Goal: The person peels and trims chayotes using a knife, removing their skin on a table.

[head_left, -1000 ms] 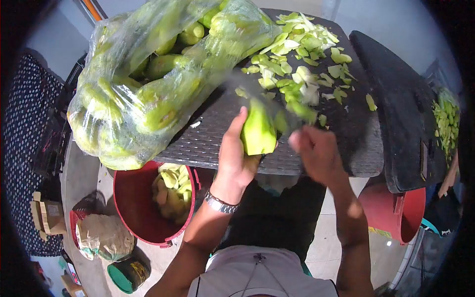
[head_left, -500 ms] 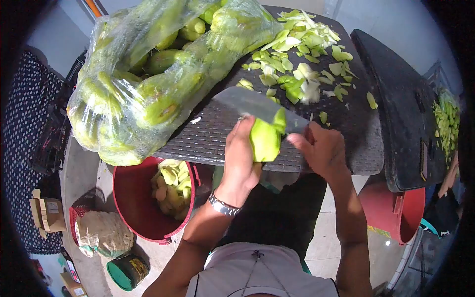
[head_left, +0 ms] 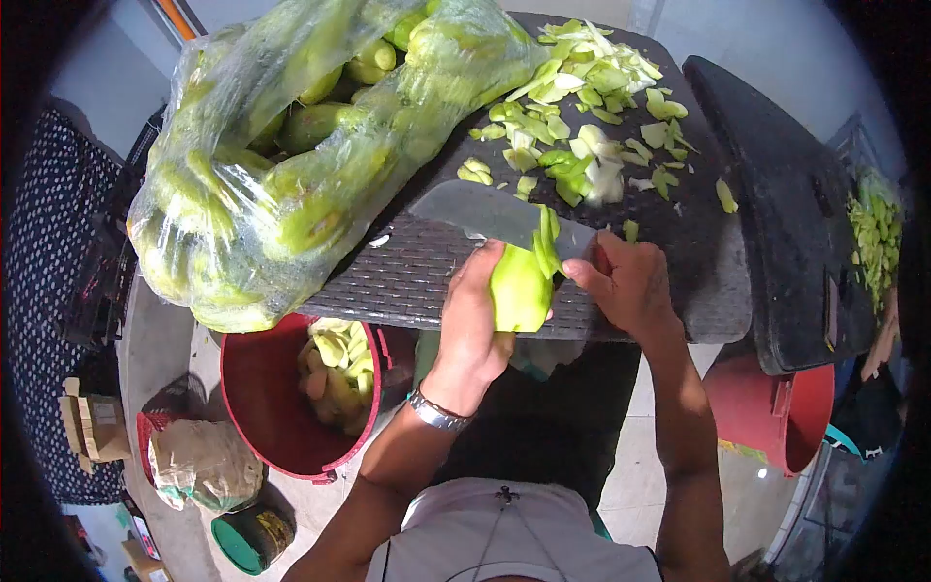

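Note:
My left hand (head_left: 473,306) is closed around a partly peeled green fruit (head_left: 521,291) that looks like a green mango. In my right hand (head_left: 626,281) is a broad-bladed kitchen knife (head_left: 485,209), its fingers wrapped round the handle, which is mostly hidden. The blade lies across the top of the fruit and points left. A strip of peel (head_left: 546,240) stands up against the blade. Beyond my hands, cut peels (head_left: 592,78) lie scattered on the dark woven-pattern table (head_left: 407,276).
A clear plastic bag (head_left: 320,194) full of green fruit covers the table's left side. Below its front edge stands a red bucket (head_left: 233,388) holding pale pieces. Another red bucket (head_left: 747,407) is at lower right, beside a dark folded tabletop (head_left: 776,194).
The fruit and knife have come slightly lower, toward me. The knife has shifted along the fruit, and the peel strip at the blade now stands up longer.

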A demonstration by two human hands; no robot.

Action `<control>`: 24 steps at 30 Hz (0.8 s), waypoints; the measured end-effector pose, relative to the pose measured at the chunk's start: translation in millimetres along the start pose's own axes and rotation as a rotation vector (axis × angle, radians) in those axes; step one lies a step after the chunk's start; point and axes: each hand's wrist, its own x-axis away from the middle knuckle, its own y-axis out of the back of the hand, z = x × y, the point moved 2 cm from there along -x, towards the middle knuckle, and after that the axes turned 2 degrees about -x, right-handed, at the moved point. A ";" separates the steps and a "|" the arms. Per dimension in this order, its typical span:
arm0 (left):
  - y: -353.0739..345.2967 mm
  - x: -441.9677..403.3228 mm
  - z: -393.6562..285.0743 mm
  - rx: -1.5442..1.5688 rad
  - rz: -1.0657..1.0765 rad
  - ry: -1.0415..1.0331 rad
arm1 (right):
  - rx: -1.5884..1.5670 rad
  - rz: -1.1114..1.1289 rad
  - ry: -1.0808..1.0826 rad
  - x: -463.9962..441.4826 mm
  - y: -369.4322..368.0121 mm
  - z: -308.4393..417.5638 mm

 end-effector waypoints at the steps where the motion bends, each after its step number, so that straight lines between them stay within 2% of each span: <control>1: 0.3 -1.4 -1.0 0.006 0.020 0.020 | 0.010 0.010 0.002 -4.0 -0.6 -1.2; 6: 7.0 -7.1 -10.7 0.129 0.106 0.064 | 0.119 0.057 -0.031 -27.5 -0.2 -7.4; 9: 2.0 4.0 -20.8 0.082 0.090 0.062 | -0.053 0.041 -0.275 -50.9 10.4 -43.0; 11: 1.0 3.8 -25.6 0.161 0.064 0.071 | -0.325 0.188 -0.618 -53.1 15.2 -55.4; 13: -2.7 -2.1 -27.9 0.278 -0.007 0.096 | -0.474 0.253 -0.674 -47.1 14.7 -51.3; 14: -2.1 -5.5 -27.0 0.273 0.025 0.093 | -0.483 0.234 -0.549 -39.2 14.4 -43.5; 16: 1.2 -15.0 -22.6 0.264 0.090 0.086 | -0.438 0.041 -0.274 -20.8 6.5 -18.4; 18: -2.5 -19.1 -16.3 0.280 0.019 0.033 | -0.286 -0.051 -0.080 6.2 -0.9 26.7; 19: -2.6 -20.6 -13.0 0.289 -0.018 0.007 | -0.186 0.025 -0.033 16.9 5.9 46.4; 20: 1.0 -23.0 -7.6 0.240 0.144 -0.010 | -0.149 0.031 0.015 21.2 4.6 51.0; 21: 0.4 -22.8 -7.2 0.242 0.198 0.023 | -0.113 0.036 0.061 25.2 3.2 54.4; 24: -2.9 -19.6 -8.3 0.215 0.211 0.018 | -0.057 0.033 0.126 25.8 4.0 55.6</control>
